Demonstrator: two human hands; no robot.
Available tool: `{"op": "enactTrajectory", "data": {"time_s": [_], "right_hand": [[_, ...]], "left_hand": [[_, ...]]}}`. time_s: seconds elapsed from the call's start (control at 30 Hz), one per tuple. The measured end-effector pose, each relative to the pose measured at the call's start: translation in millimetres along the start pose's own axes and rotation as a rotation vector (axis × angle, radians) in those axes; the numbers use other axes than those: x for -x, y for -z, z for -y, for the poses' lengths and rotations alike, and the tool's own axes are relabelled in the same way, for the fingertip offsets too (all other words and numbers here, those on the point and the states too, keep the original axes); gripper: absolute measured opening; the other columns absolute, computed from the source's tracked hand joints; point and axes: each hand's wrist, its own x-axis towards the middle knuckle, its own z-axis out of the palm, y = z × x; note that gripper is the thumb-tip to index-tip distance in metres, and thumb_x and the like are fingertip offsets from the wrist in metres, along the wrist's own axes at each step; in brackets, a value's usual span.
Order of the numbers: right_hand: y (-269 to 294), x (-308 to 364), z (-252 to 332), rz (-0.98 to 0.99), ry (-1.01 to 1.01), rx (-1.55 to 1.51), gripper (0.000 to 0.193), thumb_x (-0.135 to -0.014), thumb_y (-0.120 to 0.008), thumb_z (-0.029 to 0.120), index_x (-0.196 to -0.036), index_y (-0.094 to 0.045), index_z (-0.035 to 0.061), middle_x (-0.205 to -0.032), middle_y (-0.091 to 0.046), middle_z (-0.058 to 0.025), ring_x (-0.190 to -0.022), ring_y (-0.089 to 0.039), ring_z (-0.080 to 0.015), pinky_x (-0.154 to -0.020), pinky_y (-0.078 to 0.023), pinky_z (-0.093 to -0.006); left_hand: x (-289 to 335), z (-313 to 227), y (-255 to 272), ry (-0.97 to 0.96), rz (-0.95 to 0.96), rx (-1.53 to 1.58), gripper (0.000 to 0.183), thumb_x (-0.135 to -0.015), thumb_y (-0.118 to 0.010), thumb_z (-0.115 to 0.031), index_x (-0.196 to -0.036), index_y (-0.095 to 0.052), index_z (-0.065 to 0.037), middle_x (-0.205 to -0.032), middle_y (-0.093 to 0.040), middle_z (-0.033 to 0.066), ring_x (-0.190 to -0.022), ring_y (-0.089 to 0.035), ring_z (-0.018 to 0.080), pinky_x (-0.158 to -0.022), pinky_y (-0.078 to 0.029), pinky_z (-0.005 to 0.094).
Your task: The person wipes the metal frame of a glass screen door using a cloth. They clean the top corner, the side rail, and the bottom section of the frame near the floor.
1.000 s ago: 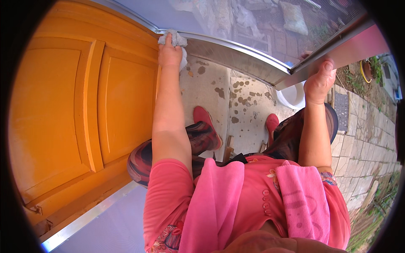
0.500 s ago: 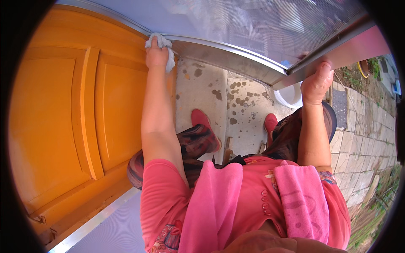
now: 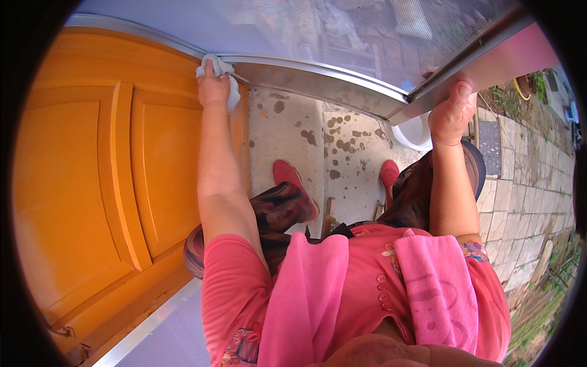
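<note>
My left hand (image 3: 213, 92) is closed on a pale, bunched cloth (image 3: 233, 96). It presses the cloth to the corner where the orange panelled door (image 3: 67, 171) meets the screen door's silver frame (image 3: 318, 66). At the right my right hand (image 3: 451, 122) grips the outer edge of the mesh screen door (image 3: 293, 30). Its thumb lies along the wide metal edge (image 3: 483, 70), while the other fingers are mostly hidden behind it.
A white bucket (image 3: 411, 136) stands on the floor below my right hand. Dark wet spots mark the concrete floor (image 3: 287, 131) around my red shoes. To the right runs a paved path (image 3: 520, 202) with a grey mat (image 3: 489, 150) and plants beside it. Mesh shows at lower left.
My left hand and the cloth have shifted slightly left and down in the picture, along the frame. My right hand keeps its hold on the screen door's edge.
</note>
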Motion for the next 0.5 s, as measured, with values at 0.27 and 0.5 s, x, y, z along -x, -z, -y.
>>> {"op": "enactTrajectory", "data": {"time_s": [0.27,0.5], "right_hand": [[-6,-2,5,-0.003,0.033,-0.125,0.050,-0.099,-0.056,0.050,-0.114,-0.054,0.0023,-0.092,-0.065,-0.0059,-0.081,-0.060,-0.0145,-0.075,-0.049,-0.0284],[-9,-3,8,0.003,0.030,-0.147,0.051,-0.098,-0.057,0.049,-0.116,-0.054,0.0020,-0.095,-0.064,-0.0054,-0.082,-0.060,-0.0139,-0.076,-0.049,-0.0287]], "left_hand": [[67,-54,-16,-0.165,-0.034,0.129,0.069,-0.082,-0.060,-0.028,-0.148,-0.041,-0.021,-0.128,-0.054,0.0277,-0.111,-0.059,0.0441,-0.092,-0.050,0.0498],[165,-140,-28,-0.344,-0.017,0.277,0.063,-0.076,-0.065,-0.023,-0.136,-0.047,-0.023,-0.114,-0.055,0.0218,-0.100,-0.061,0.0425,-0.079,-0.054,0.0512]]}}
